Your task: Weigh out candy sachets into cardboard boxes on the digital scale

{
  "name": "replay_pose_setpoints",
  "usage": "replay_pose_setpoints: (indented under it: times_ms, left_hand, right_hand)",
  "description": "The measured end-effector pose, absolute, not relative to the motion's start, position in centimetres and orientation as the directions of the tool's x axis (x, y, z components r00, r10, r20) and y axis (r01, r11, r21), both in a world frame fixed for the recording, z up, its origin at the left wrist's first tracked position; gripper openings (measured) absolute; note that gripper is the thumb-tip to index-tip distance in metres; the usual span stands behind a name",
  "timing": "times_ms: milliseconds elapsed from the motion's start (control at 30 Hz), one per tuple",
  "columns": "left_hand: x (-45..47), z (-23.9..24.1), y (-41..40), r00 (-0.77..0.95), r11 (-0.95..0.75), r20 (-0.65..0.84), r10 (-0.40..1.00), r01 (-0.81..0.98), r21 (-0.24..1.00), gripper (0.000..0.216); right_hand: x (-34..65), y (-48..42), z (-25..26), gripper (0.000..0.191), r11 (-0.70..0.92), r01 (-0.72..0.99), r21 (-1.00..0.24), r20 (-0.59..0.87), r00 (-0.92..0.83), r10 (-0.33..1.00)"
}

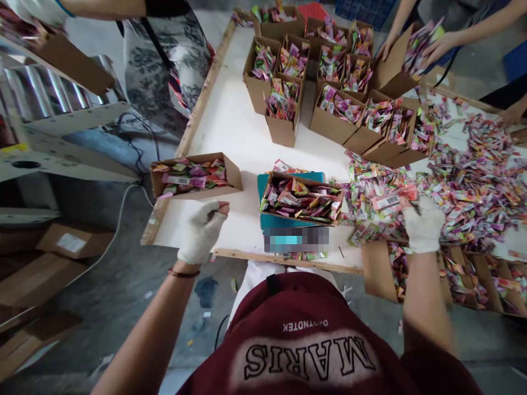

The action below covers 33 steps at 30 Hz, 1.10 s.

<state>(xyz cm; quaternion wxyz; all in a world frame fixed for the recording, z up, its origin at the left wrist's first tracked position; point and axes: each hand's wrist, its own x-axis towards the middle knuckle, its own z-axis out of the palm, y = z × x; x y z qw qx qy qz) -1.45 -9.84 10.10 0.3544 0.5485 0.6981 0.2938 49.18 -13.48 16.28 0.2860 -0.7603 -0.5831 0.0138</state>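
In the head view, pinching a packet point(387, 202) between thumb and fingers of the right hand point(424, 224), gloved in white. Holding it just left of that hand, over the near part of a loose pile point(473, 181) of similar packets. Curling the left hand point(201, 230), gloved likewise, with thumb and forefinger drawn close together; cannot tell whether around anything. Shows a filled box point(338, 213) between both hands, set on a teal scale point(270, 222), left of the held packet and apart from either hand. Shows a second box point(233, 173), also filled, just beyond the left hand, on the left end of the white counter point(220, 126). Shows far boxes point(284, 131) grouped across the back and a near row point(376, 271) beside the right forearm. Also shows a co-worker's hand point(439, 48) at upper right, grasping packets at a tilted box point(393, 71).
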Motion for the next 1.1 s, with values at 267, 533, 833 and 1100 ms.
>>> replay_pose_setpoints:
  times_ms: [267, 533, 833, 1100]
  left_hand:
    - [3.9, 15.5, -7.0, 0.056, -0.141, 0.135, 0.989, 0.617, 0.775, 0.02]
    - [8.8, 17.9, -6.1, 0.238, -0.379, 0.299, 0.924, 0.474, 0.795, 0.015]
    - [9.8, 16.9, -6.1, 0.287, -0.408, 0.306, 0.908, 0.437, 0.801, 0.017]
    - [8.0, 16.4, -8.1, 0.208, -0.353, 0.285, 0.936, 0.534, 0.768, 0.018]
  right_hand:
    - [48.2, -13.4, 15.0, 0.028, -0.103, 0.939, -0.327, 0.278, 0.2, 0.939]
    - [48.9, -13.6, 15.3, 0.027, -0.105, 0.961, -0.255, 0.295, 0.18, 0.938]
    - [44.8, -11.8, 17.2, 0.033, 0.133, 0.93, -0.344, 0.35, -0.004, 0.937]
    - [31.4, -6.6, 16.3, 0.042, 0.52, 0.839, -0.16, -0.177, -0.542, 0.821]
